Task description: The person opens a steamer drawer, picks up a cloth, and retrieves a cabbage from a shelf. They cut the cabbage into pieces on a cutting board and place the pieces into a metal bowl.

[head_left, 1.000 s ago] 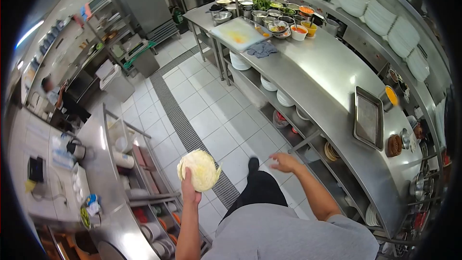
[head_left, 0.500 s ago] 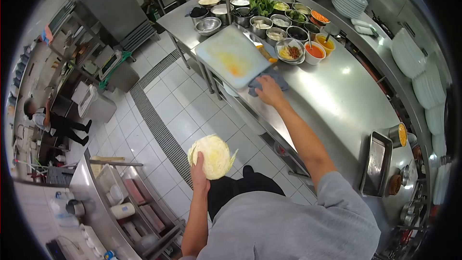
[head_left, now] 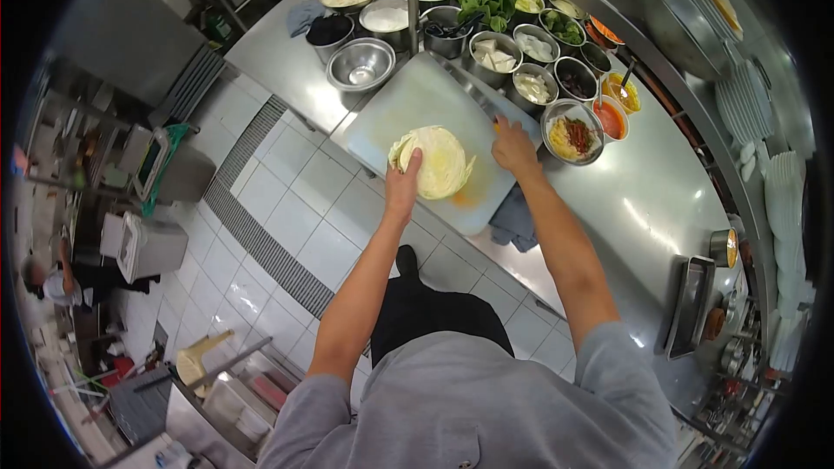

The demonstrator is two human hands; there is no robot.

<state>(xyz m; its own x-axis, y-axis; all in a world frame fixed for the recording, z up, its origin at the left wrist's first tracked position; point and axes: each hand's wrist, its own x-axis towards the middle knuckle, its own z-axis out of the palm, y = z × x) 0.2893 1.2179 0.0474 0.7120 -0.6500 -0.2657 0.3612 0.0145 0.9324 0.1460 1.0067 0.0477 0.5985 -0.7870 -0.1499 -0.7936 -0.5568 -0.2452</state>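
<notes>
My left hand (head_left: 404, 182) grips a pale green half cabbage (head_left: 437, 161) from its left side and holds it on the white cutting board (head_left: 408, 104), cut face up. The board lies on the steel counter (head_left: 643, 200) and has an orange stain near its front edge. At the board's right edge is my right hand (head_left: 514, 149), knuckles up, its fingertips at a small orange handle (head_left: 497, 122). Whether it grips that handle cannot be made out. A grey cloth (head_left: 512, 221) lies under my right forearm at the counter's front edge.
Behind the board stand several steel bowls and tubs of ingredients, an empty steel bowl (head_left: 360, 65) among them, leafy greens (head_left: 486, 0), and a red sauce bowl (head_left: 611, 119). Stacked white plates (head_left: 786, 208) line the right shelf. A steel tray (head_left: 691, 304) lies further right. A person (head_left: 52, 282) stands far left.
I have stepped up to the counter. My left hand carried the cabbage from waist height onto the cutting board. My right hand moved from the grey cloth to the board's right edge.
</notes>
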